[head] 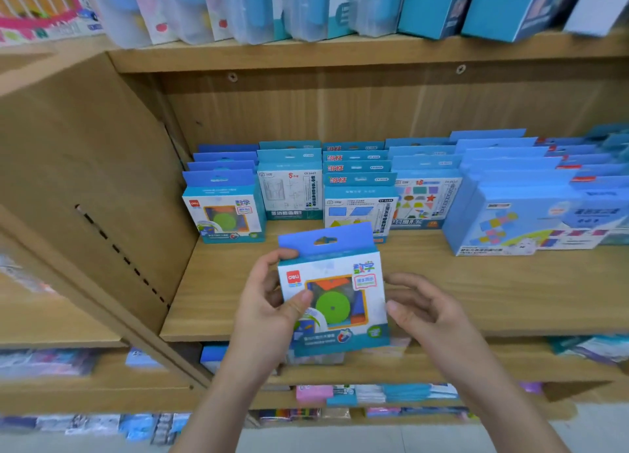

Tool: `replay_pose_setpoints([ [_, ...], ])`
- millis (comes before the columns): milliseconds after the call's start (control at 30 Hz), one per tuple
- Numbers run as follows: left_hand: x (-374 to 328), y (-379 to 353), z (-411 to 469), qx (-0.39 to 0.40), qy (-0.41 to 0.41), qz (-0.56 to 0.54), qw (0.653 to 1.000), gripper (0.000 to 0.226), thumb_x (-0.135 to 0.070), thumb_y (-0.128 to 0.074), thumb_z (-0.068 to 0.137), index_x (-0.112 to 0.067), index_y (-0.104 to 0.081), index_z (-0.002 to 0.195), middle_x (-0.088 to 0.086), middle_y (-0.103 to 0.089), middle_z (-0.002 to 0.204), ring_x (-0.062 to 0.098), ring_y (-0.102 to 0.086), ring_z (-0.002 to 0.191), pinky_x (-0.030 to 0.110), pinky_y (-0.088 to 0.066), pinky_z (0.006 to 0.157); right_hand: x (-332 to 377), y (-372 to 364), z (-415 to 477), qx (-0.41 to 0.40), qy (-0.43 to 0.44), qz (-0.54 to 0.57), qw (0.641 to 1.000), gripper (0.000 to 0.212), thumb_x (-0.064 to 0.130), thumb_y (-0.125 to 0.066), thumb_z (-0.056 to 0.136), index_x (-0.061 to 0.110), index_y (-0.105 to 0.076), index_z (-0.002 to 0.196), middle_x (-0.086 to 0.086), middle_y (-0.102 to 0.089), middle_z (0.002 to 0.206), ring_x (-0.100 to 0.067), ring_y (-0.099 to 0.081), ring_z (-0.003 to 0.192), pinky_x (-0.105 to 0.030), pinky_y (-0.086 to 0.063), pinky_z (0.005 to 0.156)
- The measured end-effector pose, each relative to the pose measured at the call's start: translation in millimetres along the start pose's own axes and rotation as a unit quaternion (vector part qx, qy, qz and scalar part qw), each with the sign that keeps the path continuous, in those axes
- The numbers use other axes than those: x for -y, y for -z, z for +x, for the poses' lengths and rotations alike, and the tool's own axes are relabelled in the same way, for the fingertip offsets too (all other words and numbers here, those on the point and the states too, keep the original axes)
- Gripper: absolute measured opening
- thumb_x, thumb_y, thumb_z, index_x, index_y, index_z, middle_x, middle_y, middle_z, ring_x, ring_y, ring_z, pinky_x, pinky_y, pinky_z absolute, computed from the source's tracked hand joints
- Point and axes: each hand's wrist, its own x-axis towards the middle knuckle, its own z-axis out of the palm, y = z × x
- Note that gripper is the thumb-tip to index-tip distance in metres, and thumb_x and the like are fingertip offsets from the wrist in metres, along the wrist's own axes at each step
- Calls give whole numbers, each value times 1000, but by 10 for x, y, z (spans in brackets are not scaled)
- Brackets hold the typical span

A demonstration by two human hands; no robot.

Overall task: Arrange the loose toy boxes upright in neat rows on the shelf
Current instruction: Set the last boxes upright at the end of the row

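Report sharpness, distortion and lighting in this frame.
Head view: the box in the left hand is fairly sharp; the top-shelf boxes and lower shelves are blurred; the wide lens bends the shelf lines; the light is even, with no strong glare.

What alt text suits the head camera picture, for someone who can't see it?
A person's left hand holds a green-disc toy box upright before a wooden shelf, the right hand close beside it. A row of matching boxes stands at the back left, next to other rows of blue boxes.
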Motion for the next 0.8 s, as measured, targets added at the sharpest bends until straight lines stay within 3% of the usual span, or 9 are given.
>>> replay_pose_setpoints([
  [167,-148,352,123,-74,-76,144,984,48,17,-54,85,-30,-47,97,-5,-67,97,7,-67,88,29,-57,66,-94,-102,286,96,18,-50,994,34,2,-62,86,27,-59,109,-4,-69,103,-2,-64,87,-14,-48,78],
  [300,-224,760,199,-125,-83,220,964,53,14,-55,85,-38,-45,91,-1,-65,103,15,-67,93,42,-58,70,-75,-476,565,169,43,-97,980,40,4,-63,86,38,-53,106,-1,-62,115,2,-61,89,-22,-48,88],
  [367,-237,891,233,-142,-75,217,963,51,14,-55,85,-36,-46,90,3,-65,103,18,-68,93,43,-58,69,-37,-687,699,194,57,-113,973,44,8,-64,86,38,-48,114,1,-57,125,-3,-58,103,-27,-44,98],
  [467,-250,969,311,-135,-71,202,967,46,15,-54,86,-29,-45,94,6,-65,105,16,-68,93,38,-57,67,62,-993,903,220,76,-144,962,59,17,-64,88,32,-37,137,13,-44,135,-3,-43,125,-24,-33,105],
  [533,-247,997,397,-127,-74,195,970,41,15,-53,87,-24,-44,98,9,-62,109,16,-67,95,32,-56,66,161,-1179,1031,215,70,-126,966,61,17,-63,89,29,-34,141,16,-43,133,-1,-41,124,-21,-35,99],
  [633,-228,1032,540,-108,-83,180,974,40,15,-51,87,-21,-43,99,12,-59,113,20,-65,100,30,-56,69,262,-1428,1183,200,50,-41,978,44,6,-58,90,25,-45,128,15,-57,117,3,-56,101,-17,-48,80],
  [733,-172,1090,682,-89,-84,176,977,37,14,-51,88,-20,-42,101,13,-59,111,19,-65,96,31,-56,70,204,-1618,1292,141,64,-31,987,35,11,-59,90,31,-49,115,9,-64,113,-7,-62,101,-36,-53,87],
  [800,-139,1124,771,-87,-91,179,976,37,13,-51,88,-19,-43,103,9,-59,107,12,-65,90,28,-54,68,138,-1697,1352,74,96,-65,990,34,15,-61,88,28,-50,118,9,-63,112,-11,-61,102,-39,-53,87],
])
